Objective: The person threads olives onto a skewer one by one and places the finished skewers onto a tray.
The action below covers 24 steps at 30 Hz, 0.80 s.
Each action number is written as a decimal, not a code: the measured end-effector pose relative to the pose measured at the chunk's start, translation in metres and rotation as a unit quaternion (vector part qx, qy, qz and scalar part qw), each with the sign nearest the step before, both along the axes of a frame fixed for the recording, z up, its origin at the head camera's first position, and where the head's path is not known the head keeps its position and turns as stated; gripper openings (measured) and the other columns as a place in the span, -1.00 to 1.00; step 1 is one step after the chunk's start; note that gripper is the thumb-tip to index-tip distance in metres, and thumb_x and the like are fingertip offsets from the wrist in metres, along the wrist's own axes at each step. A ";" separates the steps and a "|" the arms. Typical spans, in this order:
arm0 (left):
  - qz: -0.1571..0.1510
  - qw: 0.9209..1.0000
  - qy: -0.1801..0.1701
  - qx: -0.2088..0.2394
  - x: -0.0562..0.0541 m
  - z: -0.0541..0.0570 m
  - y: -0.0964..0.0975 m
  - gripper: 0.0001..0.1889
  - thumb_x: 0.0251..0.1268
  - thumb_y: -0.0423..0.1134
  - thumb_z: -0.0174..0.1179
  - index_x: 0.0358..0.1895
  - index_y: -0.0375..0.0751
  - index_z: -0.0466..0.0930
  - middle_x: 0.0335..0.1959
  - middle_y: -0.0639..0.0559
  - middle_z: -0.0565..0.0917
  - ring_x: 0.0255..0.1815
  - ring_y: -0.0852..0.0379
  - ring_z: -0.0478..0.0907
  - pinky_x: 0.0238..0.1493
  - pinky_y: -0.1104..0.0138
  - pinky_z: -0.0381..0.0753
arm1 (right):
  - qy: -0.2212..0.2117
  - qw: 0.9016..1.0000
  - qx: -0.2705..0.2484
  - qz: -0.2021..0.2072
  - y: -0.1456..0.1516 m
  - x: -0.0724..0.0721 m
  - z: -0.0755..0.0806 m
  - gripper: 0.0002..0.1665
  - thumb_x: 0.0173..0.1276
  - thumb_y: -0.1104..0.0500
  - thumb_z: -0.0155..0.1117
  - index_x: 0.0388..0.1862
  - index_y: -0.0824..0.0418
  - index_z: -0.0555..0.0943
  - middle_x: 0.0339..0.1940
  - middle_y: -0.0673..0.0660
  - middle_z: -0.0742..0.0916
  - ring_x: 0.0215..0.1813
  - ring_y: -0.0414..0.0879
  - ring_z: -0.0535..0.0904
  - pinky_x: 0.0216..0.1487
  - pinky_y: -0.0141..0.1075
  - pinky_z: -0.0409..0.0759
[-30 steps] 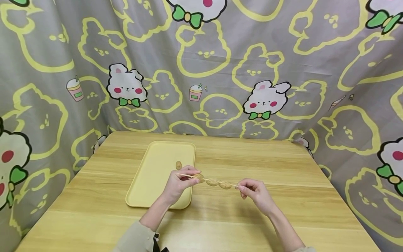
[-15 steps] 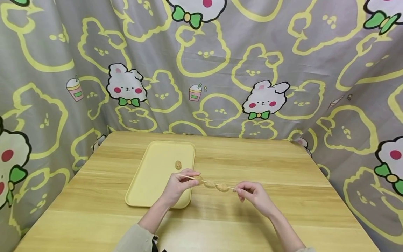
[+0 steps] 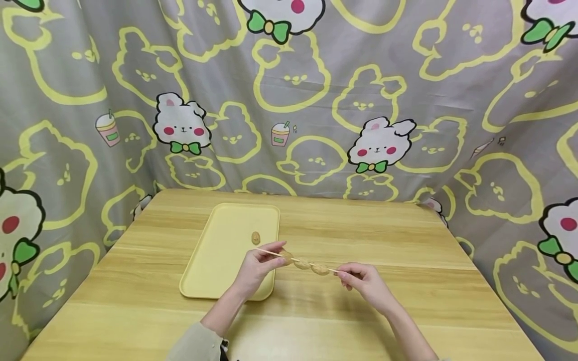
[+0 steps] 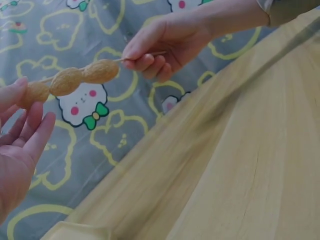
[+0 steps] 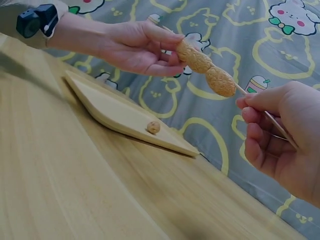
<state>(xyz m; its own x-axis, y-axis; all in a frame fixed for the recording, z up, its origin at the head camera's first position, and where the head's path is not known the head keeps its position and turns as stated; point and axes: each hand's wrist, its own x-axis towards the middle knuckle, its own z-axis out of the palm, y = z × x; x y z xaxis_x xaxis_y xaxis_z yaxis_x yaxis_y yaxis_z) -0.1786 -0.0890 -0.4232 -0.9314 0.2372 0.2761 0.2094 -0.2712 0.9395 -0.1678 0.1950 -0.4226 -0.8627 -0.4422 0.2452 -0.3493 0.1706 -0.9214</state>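
A thin wooden skewer (image 3: 267,251) runs through three oval, golden-brown, rough-skinned fried balls (image 4: 66,82), lined up close together. My left hand (image 3: 255,268) pinches the leftmost ball (image 4: 36,94) between thumb and fingers, and the skewer's far tip pokes out above this hand. With thumb and fingers, my right hand (image 3: 368,287) grips the other end of the skewer, whose tail crosses the palm in the right wrist view. The skewer hangs over the table, sloping down to the right in the head view. One loose fried ball (image 3: 256,238) lies on the yellow tray (image 3: 217,255).
The tray stands on the left part of the wooden table (image 3: 406,235), partly behind my left hand. A patterned curtain (image 3: 311,115) hangs around the table's back and sides. The left sleeve (image 3: 196,343) shows at the bottom.
The right end of the skewer has dipped a little, with the right hand moving slightly down. The loose ball on the tray shows more fully beside the left hand. Both grips stay the same.
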 end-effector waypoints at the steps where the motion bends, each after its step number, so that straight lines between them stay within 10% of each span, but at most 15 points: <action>1: -0.003 1.000 -0.001 0.002 -0.001 -0.001 0.000 -0.49 0.12 -0.48 0.23 0.10 -0.72 0.30 -0.20 0.06 0.58 -0.26 0.27 0.57 -0.12 0.41 0.58 | 0.003 1.000 -0.002 -0.003 0.000 0.000 -0.001 -0.76 0.36 0.27 0.11 -0.21 0.49 0.58 -0.53 0.08 0.57 -0.46 -0.24 0.46 -0.43 -0.33 0.52; 7: 0.005 1.000 -0.009 -0.024 -0.011 -0.008 -0.009 -0.53 0.18 -0.48 0.18 0.13 -0.64 0.33 -0.26 0.11 0.64 -0.24 0.20 0.61 -0.07 0.30 0.58 | 0.006 0.999 -0.004 -0.033 0.003 0.002 -0.002 -0.75 0.36 0.28 0.12 -0.21 0.51 0.57 -0.55 0.23 0.57 -0.46 -0.23 0.48 -0.42 -0.33 0.54; 24: 0.162 0.974 -0.108 -0.112 -0.061 -0.021 -0.064 -0.57 0.27 -0.33 0.16 0.10 -0.59 0.39 -0.11 -0.33 0.59 -0.23 0.07 0.60 -0.08 0.23 0.59 | 0.008 0.994 -0.023 -0.107 0.018 0.005 -0.002 -0.76 0.34 0.33 0.13 -0.22 0.57 0.56 -0.55 0.15 0.59 -0.48 -0.19 0.50 -0.42 -0.39 0.54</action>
